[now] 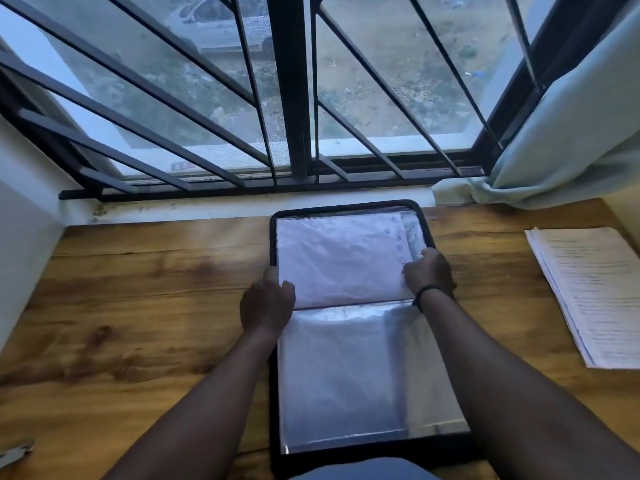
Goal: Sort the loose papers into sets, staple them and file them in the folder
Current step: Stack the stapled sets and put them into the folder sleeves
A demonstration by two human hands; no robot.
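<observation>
The open folder (349, 327) lies on the tabletop (156, 271). The left hand (266, 303) and right hand (427, 271) each close their grip on the paper (339, 258) in its far sleeve.

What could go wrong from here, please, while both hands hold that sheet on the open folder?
1. The left hand and right hand grip the sheet at opposite edges; it may crease or tear.
2. The stack lies near the table edge, beside the right forearm, which might knock it off.
</observation>
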